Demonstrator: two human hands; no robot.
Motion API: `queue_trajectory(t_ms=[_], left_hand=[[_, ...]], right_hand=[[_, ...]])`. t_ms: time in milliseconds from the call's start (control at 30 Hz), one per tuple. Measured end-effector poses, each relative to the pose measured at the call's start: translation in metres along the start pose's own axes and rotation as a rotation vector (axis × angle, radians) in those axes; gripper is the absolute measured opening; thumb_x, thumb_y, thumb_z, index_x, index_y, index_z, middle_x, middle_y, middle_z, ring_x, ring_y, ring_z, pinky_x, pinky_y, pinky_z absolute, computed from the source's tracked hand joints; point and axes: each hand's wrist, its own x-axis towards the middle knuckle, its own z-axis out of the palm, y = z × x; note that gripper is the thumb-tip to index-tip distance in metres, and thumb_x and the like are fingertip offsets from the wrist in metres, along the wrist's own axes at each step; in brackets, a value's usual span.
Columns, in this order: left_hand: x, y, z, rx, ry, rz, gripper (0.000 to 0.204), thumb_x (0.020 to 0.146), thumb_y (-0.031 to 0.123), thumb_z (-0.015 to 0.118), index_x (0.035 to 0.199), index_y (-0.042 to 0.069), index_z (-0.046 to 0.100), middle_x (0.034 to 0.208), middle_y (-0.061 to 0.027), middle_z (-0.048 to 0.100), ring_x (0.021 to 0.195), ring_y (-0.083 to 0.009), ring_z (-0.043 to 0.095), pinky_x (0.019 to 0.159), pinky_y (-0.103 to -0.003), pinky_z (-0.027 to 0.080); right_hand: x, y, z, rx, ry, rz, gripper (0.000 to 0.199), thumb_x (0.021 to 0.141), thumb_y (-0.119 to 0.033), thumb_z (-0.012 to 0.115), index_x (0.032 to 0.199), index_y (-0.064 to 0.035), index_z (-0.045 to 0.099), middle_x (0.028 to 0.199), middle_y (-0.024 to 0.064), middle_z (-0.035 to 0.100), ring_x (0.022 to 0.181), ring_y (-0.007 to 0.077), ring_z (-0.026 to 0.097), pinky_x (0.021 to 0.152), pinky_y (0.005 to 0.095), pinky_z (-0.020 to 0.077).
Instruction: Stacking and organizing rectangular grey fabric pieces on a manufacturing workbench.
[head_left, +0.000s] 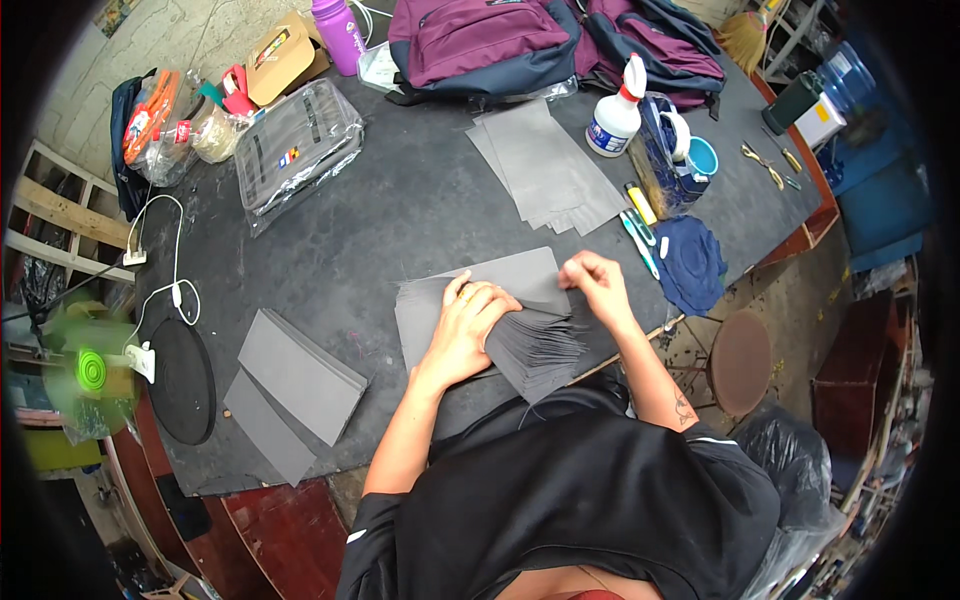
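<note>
On the table in front of me lies a stack of dark grey sheet-like pieces [537, 352], its many edges fanned out toward the right and toward me. My left hand [462, 325] lies over the stack with bent fingers and grips it. One piece on the far side of that hand stands out flat to the right. By this piece's right end is my right hand [598, 287], raised, its fingers curled together; whether something thin is pinched there I cannot make out. Two more groups of grey pieces lie apart, a left pile [300, 375] and a far pile [550, 165].
Beyond the far pile are purple-and-navy backpacks [490, 45]. A white spray bottle [613, 120], a blue cloth [690, 265] and a teal-handled tool [640, 243] lie to the right. A plastic-wrapped grey case [300, 145] and a running green fan [90, 370] stand left.
</note>
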Motion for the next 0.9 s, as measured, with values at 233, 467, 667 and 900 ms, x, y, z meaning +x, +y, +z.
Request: queue_trajectory(t_ms=[233, 467, 667, 900], left_hand=[[0.008, 0.005, -0.007, -0.115, 0.087, -0.056, 0.066, 0.054, -0.003, 0.064, 0.118, 0.010, 0.057, 0.104, -0.0045, 0.062, 0.109, -0.0243, 0.055, 0.109, -0.048, 0.025], [0.006, 0.000, -0.002, -0.092, 0.088, -0.009, 0.057, 0.052, 0.002, 0.067, 0.108, 0.009, 0.062, 0.101, -0.0059, 0.061, 0.109, -0.0244, 0.056, 0.107, -0.047, 0.028], [0.006, -0.002, -0.001, -0.102, 0.098, -0.012, 0.053, 0.053, 0.002, 0.068, 0.105, 0.010, 0.062, 0.101, -0.0054, 0.061, 0.109, -0.0242, 0.056, 0.107, -0.047, 0.029], [0.001, 0.001, 0.002, -0.023, 0.097, 0.036, 0.051, 0.053, 0.000, 0.066, 0.103, 0.011, 0.062, 0.102, -0.0040, 0.061, 0.110, -0.0239, 0.055, 0.107, -0.047, 0.029]], right_hand=[[0.021, -0.004, 0.013, -0.651, 0.036, -0.182, 0.029, 0.085, -0.016, 0.065, 0.110, -0.0009, 0.062, 0.102, 0.0129, 0.053, 0.088, 0.0236, 0.056, 0.077, 0.0332, 0.0452], [0.027, -0.009, 0.022, -0.881, 0.016, -0.146, 0.035, 0.075, -0.027, 0.074, 0.097, -0.0038, 0.060, 0.103, 0.0118, 0.053, 0.102, 0.0304, 0.049, 0.090, 0.0410, 0.0371], [0.024, 0.001, 0.025, -0.413, 0.106, 0.055, 0.027, 0.072, -0.008, 0.076, 0.090, -0.0042, 0.057, 0.076, 0.0023, 0.057, 0.069, 0.0123, 0.055, 0.064, 0.0267, 0.0444], [0.007, 0.005, 0.027, -0.035, 0.276, 0.046, 0.017, 0.070, -0.003, 0.077, 0.077, 0.0025, 0.062, 0.075, 0.0013, 0.060, 0.067, 0.0068, 0.055, 0.062, 0.0221, 0.0449]])
